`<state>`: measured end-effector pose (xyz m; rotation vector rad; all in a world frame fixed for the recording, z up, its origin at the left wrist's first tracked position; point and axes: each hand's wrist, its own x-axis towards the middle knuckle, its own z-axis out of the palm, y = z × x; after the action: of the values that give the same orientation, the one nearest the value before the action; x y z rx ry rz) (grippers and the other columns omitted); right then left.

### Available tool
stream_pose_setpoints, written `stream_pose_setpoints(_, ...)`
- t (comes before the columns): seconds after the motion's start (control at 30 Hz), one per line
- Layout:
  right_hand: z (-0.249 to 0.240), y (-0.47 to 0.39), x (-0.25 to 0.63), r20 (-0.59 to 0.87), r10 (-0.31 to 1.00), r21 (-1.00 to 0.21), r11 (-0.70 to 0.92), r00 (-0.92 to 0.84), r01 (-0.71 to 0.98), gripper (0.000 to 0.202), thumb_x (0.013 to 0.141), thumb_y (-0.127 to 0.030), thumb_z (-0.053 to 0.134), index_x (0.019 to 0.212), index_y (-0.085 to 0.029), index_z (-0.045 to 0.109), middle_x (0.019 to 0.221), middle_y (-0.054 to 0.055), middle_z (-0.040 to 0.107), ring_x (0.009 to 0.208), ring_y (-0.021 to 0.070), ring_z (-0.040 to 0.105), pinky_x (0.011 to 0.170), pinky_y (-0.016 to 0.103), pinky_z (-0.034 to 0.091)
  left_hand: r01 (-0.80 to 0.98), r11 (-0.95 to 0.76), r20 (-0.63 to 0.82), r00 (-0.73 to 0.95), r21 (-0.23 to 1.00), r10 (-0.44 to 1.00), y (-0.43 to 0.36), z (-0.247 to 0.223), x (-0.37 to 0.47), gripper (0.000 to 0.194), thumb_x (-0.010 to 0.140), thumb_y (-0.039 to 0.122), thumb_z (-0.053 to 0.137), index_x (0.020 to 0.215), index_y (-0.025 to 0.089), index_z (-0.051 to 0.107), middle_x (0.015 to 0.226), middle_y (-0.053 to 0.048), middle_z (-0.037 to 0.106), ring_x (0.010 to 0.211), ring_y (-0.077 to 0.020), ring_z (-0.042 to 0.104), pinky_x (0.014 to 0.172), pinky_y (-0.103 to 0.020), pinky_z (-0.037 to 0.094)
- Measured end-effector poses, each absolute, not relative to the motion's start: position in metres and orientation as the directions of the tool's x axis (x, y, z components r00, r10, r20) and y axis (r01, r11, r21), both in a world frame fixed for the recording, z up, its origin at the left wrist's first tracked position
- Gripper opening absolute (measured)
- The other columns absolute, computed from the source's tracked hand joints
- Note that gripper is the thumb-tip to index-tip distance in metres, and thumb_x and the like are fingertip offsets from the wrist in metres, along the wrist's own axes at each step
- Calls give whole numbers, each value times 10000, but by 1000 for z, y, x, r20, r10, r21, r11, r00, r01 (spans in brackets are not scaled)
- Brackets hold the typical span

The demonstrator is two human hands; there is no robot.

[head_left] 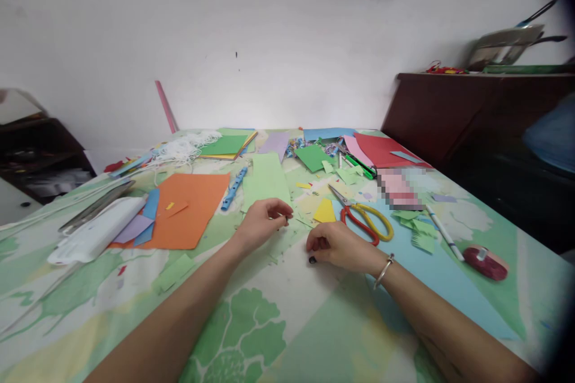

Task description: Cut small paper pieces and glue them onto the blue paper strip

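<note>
Over the middle of the table, my left hand (266, 220) has its fingers curled and its thumb close to the fingertips. My right hand (339, 245), with a bracelet (383, 271) at the wrist, is lower and to the right, its fingers bent inward in a pinch. Whatever either hand holds, if anything, is too small or hidden to make out. Thin green paper slivers (305, 222) lie between them. Beyond my left hand is a light green paper sheet (267, 176). Scissors (372, 219) with red and yellow handles and a yellow paper piece (324, 211) lie just beyond my right hand.
Orange paper (197, 203) and a long white plastic object (101, 230) lie left. Light blue paper (449, 293) extends under my right forearm, near green scraps (422, 234), a white pen (444, 232) and a maroon computer mouse (486, 263). White string (184, 149) is heaped at the back.
</note>
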<state>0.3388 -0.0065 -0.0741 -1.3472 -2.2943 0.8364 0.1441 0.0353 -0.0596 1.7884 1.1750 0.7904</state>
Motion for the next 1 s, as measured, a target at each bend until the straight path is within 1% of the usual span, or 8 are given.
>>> stream_pose_setpoints(0.1, -76, -6, 339, -15, 866, -650, 372, -500, 663, 155, 626, -87, 617, 737, -180, 676, 648, -3, 626, 573, 104, 541, 506, 192, 381, 624, -311, 257, 178, 717, 950, 43, -56, 131, 181, 675, 148, 482, 782, 185, 623, 839, -55, 662, 738, -184, 603, 674, -296, 444)
stream_pose_setpoints(0.17, -77, -6, 340, -28, 864, -665, 359, -502, 655, 156, 619, -70, 608, 713, -180, 666, 639, -7, 623, 571, 103, 542, 499, 188, 377, 727, -314, 371, 87, 610, 924, 49, -53, 123, 186, 681, 152, 477, 800, 191, 615, 835, -54, 662, 727, -191, 596, 676, -306, 433)
stream_pose_setpoints(0.23, -77, -7, 340, -35, 863, -676, 351, -505, 648, 172, 619, -39, 577, 686, -177, 656, 635, -8, 625, 571, 101, 544, 500, 185, 376, 738, -312, 395, 67, 598, 916, 54, -52, 116, 188, 678, 154, 480, 808, 197, 609, 834, -48, 664, 714, -191, 598, 671, -304, 430)
stream_pose_setpoints(0.43, -76, -9, 336, 16, 871, -678, 369, -490, 635, 192, 648, -19, 523, 688, -177, 625, 645, -14, 622, 587, 97, 537, 529, 192, 371, 755, -263, 307, 86, 600, 948, 64, -64, 110, 240, 633, 97, 493, 790, 208, 637, 825, -51, 670, 753, -214, 591, 709, -321, 428)
stream_pose_setpoints(0.6, -80, -4, 336, 96, 937, -726, 297, -336, 620, 159, 714, -89, 505, 759, -179, 627, 681, -2, 636, 621, 116, 556, 563, 216, 400, 714, -374, 271, 261, 592, 927, 71, -78, 107, 213, 678, 106, 487, 765, 200, 657, 841, -77, 663, 805, -236, 586, 792, -356, 416)
stream_pose_setpoints(0.77, -79, 7, 339, 197, 963, -756, 269, -185, 597, 270, 769, -121, 439, 894, -181, 671, 875, 53, 677, 789, 162, 599, 700, 276, 435, 711, -390, 232, 314, 585, 921, 73, -76, 104, 207, 683, 92, 512, 788, 198, 655, 898, -94, 649, 925, -253, 538, 861, -377, 365)
stream_pose_setpoints(0.9, -75, 25, 340, 180, 974, -785, 226, -137, 576, 288, 753, -147, 454, 991, -175, 614, 749, 27, 666, 670, 150, 586, 634, 266, 427, 695, -390, 144, 387, 603, 911, 75, -73, 98, 102, 659, 155, 578, 721, 199, 647, 824, -67, 622, 838, -219, 534, 779, -329, 391)
stream_pose_setpoints(1.0, -76, 43, 335, 160, 976, -812, 216, -149, 542, 190, 703, -151, 502, 859, -178, 608, 678, 0, 650, 609, 133, 572, 590, 242, 419, 685, -392, 17, 485, 614, 874, 77, -74, 93, 150, 613, 217, 642, 760, 187, 629, 804, -42, 581, 786, -194, 519, 699, -286, 399)
